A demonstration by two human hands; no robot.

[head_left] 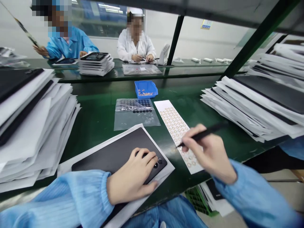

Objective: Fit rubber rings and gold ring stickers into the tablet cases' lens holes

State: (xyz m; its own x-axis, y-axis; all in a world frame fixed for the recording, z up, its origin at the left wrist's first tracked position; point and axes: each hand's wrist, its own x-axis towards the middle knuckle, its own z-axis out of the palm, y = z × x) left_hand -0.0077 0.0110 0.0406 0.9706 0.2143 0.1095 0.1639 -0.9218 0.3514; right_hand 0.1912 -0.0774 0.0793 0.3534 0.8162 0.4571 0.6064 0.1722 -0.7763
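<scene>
Under my left hand (135, 177) lies a dark grey tablet back cover (104, 150) on a white paper sheet (71, 160). The fingers rest spread near its camera rings, covering part of that corner. My right hand (206, 152) pinches black tweezers (201, 134), their tip pointing left, just above the edge of a white strip of ring stickers (175, 123). Whether the tip carries anything is too small to tell. Beyond the cover is a clear plastic bag (136, 118) with rows of small black rings. Behind it stands a blue bin (146, 88) with small copper-coloured parts.
Tall stacks of paper-wrapped panels stand at left (35, 126) and right (256, 107). A green shelf post (258, 38) slants across the right. Two people sit across the bench, one in a blue coat (71, 41), one in white (122, 44). Below the bench edge is a green crate (198, 199).
</scene>
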